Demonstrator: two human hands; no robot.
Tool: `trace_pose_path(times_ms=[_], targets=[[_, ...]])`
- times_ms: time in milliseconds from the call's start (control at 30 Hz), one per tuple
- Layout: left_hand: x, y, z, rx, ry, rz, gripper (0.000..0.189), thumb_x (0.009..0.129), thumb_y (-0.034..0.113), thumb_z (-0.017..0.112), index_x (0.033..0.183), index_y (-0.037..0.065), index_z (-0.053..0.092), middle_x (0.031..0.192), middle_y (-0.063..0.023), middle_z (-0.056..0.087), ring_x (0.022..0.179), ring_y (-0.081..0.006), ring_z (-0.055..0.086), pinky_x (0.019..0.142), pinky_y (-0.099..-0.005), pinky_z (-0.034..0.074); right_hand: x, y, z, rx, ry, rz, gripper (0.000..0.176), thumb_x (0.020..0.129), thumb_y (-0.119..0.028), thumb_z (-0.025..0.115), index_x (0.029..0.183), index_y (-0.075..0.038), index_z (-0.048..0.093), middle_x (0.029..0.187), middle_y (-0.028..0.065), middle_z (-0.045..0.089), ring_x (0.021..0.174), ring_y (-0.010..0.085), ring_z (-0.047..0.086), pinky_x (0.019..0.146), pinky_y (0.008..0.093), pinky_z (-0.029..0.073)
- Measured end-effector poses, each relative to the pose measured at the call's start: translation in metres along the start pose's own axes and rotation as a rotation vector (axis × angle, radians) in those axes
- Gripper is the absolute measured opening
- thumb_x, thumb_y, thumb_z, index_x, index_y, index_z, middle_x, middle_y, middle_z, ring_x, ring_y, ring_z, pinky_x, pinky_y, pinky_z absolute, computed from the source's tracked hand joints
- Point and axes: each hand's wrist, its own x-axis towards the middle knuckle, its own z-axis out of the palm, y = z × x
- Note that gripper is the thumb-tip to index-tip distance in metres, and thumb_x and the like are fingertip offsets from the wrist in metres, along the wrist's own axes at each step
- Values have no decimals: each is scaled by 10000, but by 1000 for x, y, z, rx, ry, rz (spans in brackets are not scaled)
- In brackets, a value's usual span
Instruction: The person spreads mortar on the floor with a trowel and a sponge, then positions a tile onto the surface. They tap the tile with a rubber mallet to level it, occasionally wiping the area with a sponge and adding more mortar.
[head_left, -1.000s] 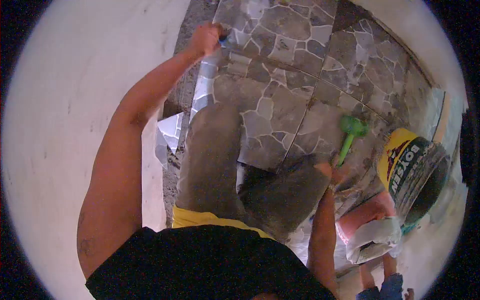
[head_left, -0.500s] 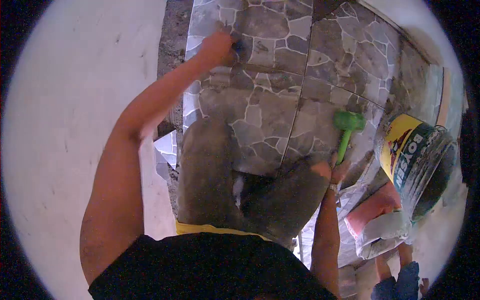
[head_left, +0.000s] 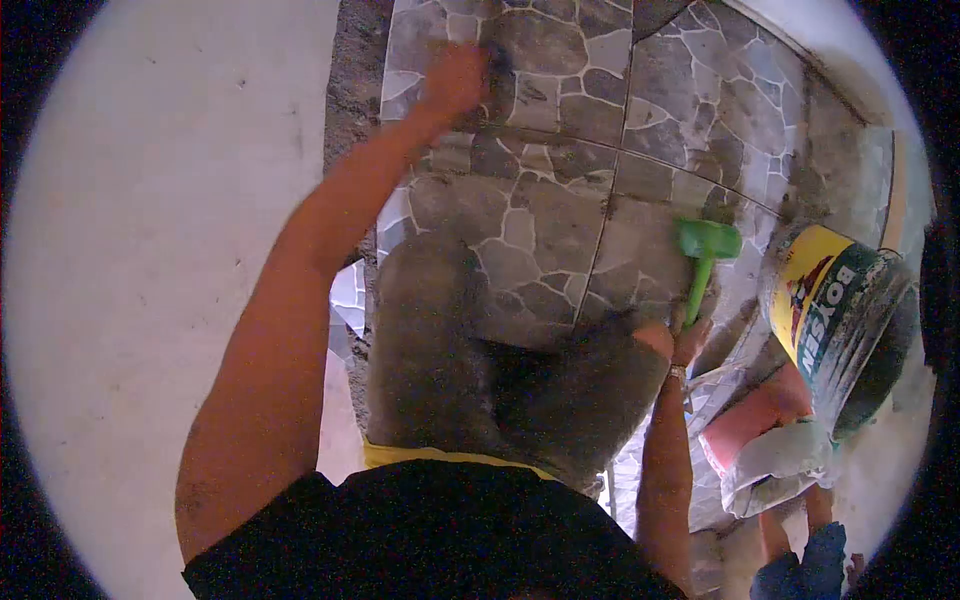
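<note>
My left hand (head_left: 458, 82) is over the upper left stone-patterned tile (head_left: 540, 100), blurred, with something small and dark at its fingers that I cannot make out. On the right, my right hand (head_left: 690, 342) is closed round the handle of a green mallet (head_left: 710, 240), whose head points away from me over the tiles. That hand is beside my right knee. Narrow joints separate the large tiles under and ahead of my knees.
A Boysen bucket (head_left: 825, 290) lies tilted at the right, near a red and white sack (head_left: 765, 440). Another person's arms (head_left: 800, 530) show at the lower right. Rough mortar (head_left: 355, 95) borders the tiles beside a pale wall (head_left: 180, 250). A cut tile piece (head_left: 349, 296) lies at the left.
My left hand has shifted slightly right and nearer the tile's middle. The whole view has moved a little; my right hand still holds the mallet.
</note>
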Motion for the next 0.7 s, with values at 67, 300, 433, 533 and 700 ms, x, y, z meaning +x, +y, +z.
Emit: trace_pose_path(times_ms=[67,300,433,533,700], targets=[[-56,16,-11,66,-88,172,292,775,244,642,1025,99,683,985,-191,645,934,-365,621,777,-467,515,-8,18,14,-6,13,-54,538,805,-441,657,1047,19,522,981,255,552,902,451,530,761,535,449],[43,-14,-43,-179,-52,-17,388,734,214,653,1105,101,656,982,-170,656,949,-375,621,827,-459,511,6,-24,-13,-20,54,22,533,846,-469,605,1041,18,508,962,255,535,933,448,526,789,529,425],[141,-73,1,-8,292,60,359,765,200,628,1102,75,630,1003,-198,644,904,-389,622,842,-495,488,2,-6,0,-112,115,-42,546,835,-482,616,1021,19,503,921,244,524,892,448,524,758,534,422],[163,-96,36,103,356,134,395,764,236,630,1137,109,618,1047,-197,631,961,-383,607,864,-501,484,10,-28,-18,53,-132,194,555,829,-480,624,1042,19,508,942,247,532,890,457,529,744,537,429],[145,-50,-36,302,-228,96,405,776,281,606,1145,115,616,1074,-209,616,1045,-385,574,884,-504,482,-1,-29,-20,53,45,105,525,824,-457,632,1040,10,530,946,244,546,878,456,539,722,533,439]])
